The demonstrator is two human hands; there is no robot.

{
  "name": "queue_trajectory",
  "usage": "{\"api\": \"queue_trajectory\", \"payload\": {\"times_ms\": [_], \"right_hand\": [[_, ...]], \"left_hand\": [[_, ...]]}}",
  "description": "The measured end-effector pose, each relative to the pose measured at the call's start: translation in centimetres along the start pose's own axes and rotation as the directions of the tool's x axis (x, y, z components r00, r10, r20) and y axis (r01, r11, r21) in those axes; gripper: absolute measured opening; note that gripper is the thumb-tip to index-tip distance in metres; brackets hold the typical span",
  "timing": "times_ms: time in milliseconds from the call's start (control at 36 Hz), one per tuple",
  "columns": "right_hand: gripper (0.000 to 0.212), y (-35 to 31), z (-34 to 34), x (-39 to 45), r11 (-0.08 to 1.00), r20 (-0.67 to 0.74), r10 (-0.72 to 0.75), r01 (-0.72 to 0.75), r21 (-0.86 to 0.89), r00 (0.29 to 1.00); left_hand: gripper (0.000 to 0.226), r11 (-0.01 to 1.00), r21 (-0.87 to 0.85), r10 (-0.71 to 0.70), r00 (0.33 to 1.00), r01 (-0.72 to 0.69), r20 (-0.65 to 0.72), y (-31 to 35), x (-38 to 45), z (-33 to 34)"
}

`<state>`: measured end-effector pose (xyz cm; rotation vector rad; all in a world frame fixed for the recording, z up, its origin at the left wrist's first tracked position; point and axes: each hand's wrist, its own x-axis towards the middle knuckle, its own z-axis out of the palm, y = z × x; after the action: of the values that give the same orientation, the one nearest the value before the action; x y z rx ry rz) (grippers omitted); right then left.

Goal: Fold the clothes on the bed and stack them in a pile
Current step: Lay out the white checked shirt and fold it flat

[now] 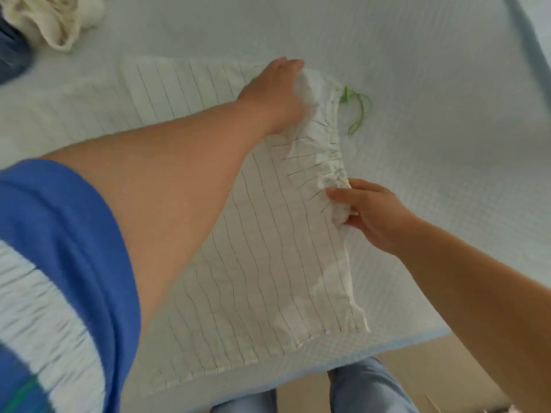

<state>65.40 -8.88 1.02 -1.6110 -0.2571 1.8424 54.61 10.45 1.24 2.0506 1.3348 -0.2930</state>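
Observation:
A white garment with thin dark stripes (pixel 256 263) lies flat on the pale blue bed (pixel 432 84), its gathered elastic waistband along the right side. A green drawstring (pixel 357 111) trails from the waistband's far end. My left hand (pixel 277 93) reaches across and grips the far end of the waistband. My right hand (pixel 372 216) pinches the waistband nearer to me. Both hands hold the fabric slightly bunched.
A crumpled cream cloth (pixel 50 22) and a dark blue garment (pixel 12 55) lie at the bed's far left corner. The bed's near edge (pixel 387 344) runs below the striped garment, with my jeans-clad legs (pixel 369 389) and beige floor beyond it.

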Motion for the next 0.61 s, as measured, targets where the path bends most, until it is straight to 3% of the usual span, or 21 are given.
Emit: {"api": "queue_trajectory", "payload": {"times_ms": [111, 222, 306, 389, 472, 611], "right_hand": [[0.027, -0.1, -0.8, 0.5, 0.987, 0.153, 0.076, -0.052, -0.151, 0.985], [0.008, -0.3, -1.4, 0.5, 0.951, 0.251, 0.128, -0.048, -0.304, 0.959], [0.007, -0.6, -1.9, 0.5, 0.931, 0.147, 0.115, -0.055, -0.362, 0.983], [0.007, -1.1, -2.6, 0.6, 0.917, 0.016, -0.001, 0.007, -0.399, 1.000], [0.012, -1.5, -3.6, 0.8, 0.885, -0.171, -0.178, 0.081, -0.458, 0.969], [0.022, -2.5, -5.0, 2.3, 0.913, -0.504, -0.325, 0.126, -0.389, 0.800]], "left_hand": [[0.070, 0.986, 0.162, -0.034, 0.998, 0.024, 0.059, 0.9, 2.8, -0.5], [0.068, 0.972, 0.233, -0.053, 0.998, 0.043, 0.039, 1.2, 3.6, -0.8], [0.045, 0.959, 0.280, -0.046, 0.998, 0.030, 0.051, 1.4, 3.7, -1.2], [0.010, 0.972, 0.231, 0.028, 0.999, -0.031, 0.019, 1.6, 3.9, -2.3], [0.019, 0.998, 0.059, -0.019, 0.995, 0.025, -0.098, 1.0, 4.2, -3.3], [0.033, 0.988, -0.136, -0.117, 0.940, 0.077, -0.321, 0.7, 4.8, -2.4]]}}
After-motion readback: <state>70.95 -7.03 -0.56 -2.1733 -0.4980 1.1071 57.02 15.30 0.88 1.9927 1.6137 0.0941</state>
